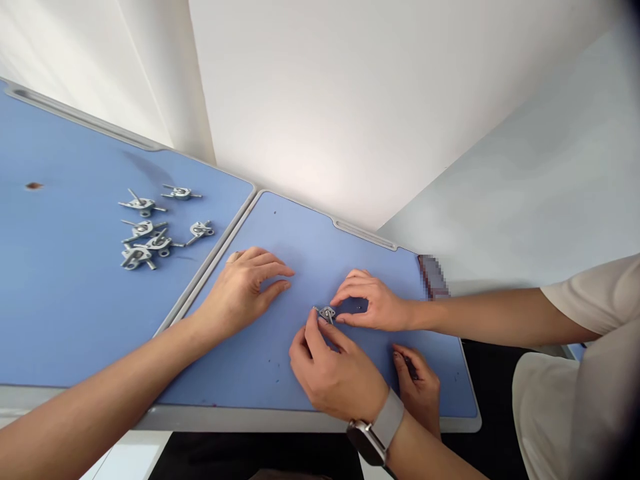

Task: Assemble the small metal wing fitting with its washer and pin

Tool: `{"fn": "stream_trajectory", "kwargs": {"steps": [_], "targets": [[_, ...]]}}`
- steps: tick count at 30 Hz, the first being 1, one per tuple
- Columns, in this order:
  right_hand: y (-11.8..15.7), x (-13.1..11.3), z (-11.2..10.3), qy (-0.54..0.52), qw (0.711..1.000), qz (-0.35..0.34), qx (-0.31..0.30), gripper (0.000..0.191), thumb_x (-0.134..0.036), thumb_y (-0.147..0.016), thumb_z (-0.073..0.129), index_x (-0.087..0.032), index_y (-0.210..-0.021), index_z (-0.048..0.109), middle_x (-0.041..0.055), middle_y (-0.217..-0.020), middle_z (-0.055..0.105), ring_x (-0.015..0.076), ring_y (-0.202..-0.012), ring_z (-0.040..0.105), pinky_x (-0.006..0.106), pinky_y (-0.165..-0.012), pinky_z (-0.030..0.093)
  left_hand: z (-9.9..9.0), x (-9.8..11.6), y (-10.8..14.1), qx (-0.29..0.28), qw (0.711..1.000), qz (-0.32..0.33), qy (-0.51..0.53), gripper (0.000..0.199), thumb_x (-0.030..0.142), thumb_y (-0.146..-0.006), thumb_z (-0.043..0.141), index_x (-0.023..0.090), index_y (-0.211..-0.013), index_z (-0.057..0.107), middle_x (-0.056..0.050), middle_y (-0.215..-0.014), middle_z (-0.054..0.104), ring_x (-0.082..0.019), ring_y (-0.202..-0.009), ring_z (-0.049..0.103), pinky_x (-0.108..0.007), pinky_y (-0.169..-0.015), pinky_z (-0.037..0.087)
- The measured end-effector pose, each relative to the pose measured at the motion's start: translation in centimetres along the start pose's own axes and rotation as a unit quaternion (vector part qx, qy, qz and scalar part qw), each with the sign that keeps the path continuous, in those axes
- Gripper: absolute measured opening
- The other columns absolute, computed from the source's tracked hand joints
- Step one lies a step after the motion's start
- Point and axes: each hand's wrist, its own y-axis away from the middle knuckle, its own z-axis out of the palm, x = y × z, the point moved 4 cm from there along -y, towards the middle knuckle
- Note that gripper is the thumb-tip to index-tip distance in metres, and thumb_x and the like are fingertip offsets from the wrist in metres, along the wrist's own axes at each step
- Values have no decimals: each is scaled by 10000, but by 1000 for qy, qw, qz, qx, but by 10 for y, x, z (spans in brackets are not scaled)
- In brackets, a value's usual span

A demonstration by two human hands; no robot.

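Observation:
A small silvery metal part (327,313) with a short stem is above the blue table, at the fingertips of my right hand (334,363). The thumb and index finger of that hand are closed on its left side. My left hand (253,283) hovers over the table to the left, holding nothing, its thumb apart from its curved fingers. Another person's hand (375,303) reaches in from the right, with fingertips at the part's right side. That person's other hand (419,387) is near the front edge, fingers curled around something dark that is mostly hidden.
Several similar metal parts (160,243) lie in a loose group on the left table (75,300). A seam separates it from the right table (300,233). A blurred, pixelated dark object (434,277) sits at the right table's far corner. White walls stand behind.

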Motion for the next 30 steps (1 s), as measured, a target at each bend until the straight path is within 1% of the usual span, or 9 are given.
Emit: {"fn": "stream_trajectory", "kwargs": {"steps": [1, 3, 5, 10, 14, 16, 23, 26, 30], "targets": [[-3, -19, 5, 57, 998, 1, -4, 196, -21, -930, 507, -107, -1036, 648, 119, -1087, 652, 259, -1108, 601, 436, -945, 538, 0, 0, 0, -1, 1000, 3, 3, 185, 321, -927, 559, 229, -962, 716, -29, -935, 717, -221, -926, 591, -386, -841, 426], [-6, -46, 13, 183, 983, -5, -22, 189, -56, -950, 472, -69, -1041, 637, 155, -1134, 627, 294, -1146, 590, 450, -969, 542, 1, 0, 0, -7, 1000, 6, 7, 186, 329, -928, 561, 232, -964, 715, -26, -936, 717, -216, -913, 595, -384, -840, 432], [-5, -58, 17, 276, 960, -22, -38, 190, -141, -975, 470, -52, -1035, 626, 173, -1117, 628, 310, -1123, 608, 470, -981, 544, 2, 0, 0, -14, 1000, 6, 5, 195, 343, -931, 558, 235, -965, 717, -26, -937, 717, -218, -912, 596, -385, -834, 436], [-1, -53, 16, 377, 923, -66, -42, 193, -206, -977, 528, -38, -1003, 618, 206, -1043, 675, 302, -1045, 651, 503, -976, 536, 2, -1, 1, -26, 1000, 0, -2, 218, 371, -934, 549, 237, -966, 717, -32, -944, 715, -228, -921, 593, -390, -832, 450], [-1, -54, 14, 478, 870, -118, -23, 93, -153, -900, 662, -100, -976, 664, 115, -965, 720, 237, -925, 690, 392, -888, 590, 3, -2, 1, -38, 999, -3, -2, 214, 378, -921, 559, 243, -978, 715, -34, -948, 716, -239, -936, 595, -401, -839, 460], [-2, -56, 15, 499, 855, -140, -19, 117, -101, -851, 709, -118, -964, 682, 78, -930, 725, 208, -877, 698, 341, -868, 600, 3, -2, 1, -46, 999, -7, -2, 213, 379, -916, 560, 247, -983, 712, -36, -955, 715, -243, -946, 596, -407, -846, 462], [-3, -55, 19, 501, 852, -145, -32, 111, -88, -842, 718, -114, -945, 686, 69, -899, 725, 192, -871, 707, 298, -875, 594, 6, -5, 1, -65, 998, -14, -14, 222, 393, -917, 555, 253, -986, 713, -38, -972, 717, -246, -968, 596, -413, -861, 456], [-4, -55, 21, 493, 860, -128, -23, 47, -143, -883, 685, -125, -925, 674, 74, -903, 725, 212, -880, 705, 344, -869, 595, 7, -6, 1, -64, 998, -11, -13, 221, 386, -917, 563, 240, -985, 714, -39, -970, 717, -242, -960, 595, -411, -867, 451], [-5, -54, 21, 485, 866, -118, -27, 46, -169, -903, 663, -124, -915, 659, 87, -913, 723, 225, -882, 700, 386, -879, 588, 7, -6, 1, -70, 997, -7, -12, 222, 388, -917, 566, 239, -991, 712, -38, -973, 716, -240, -962, 593, -402, -864, 451]]}}
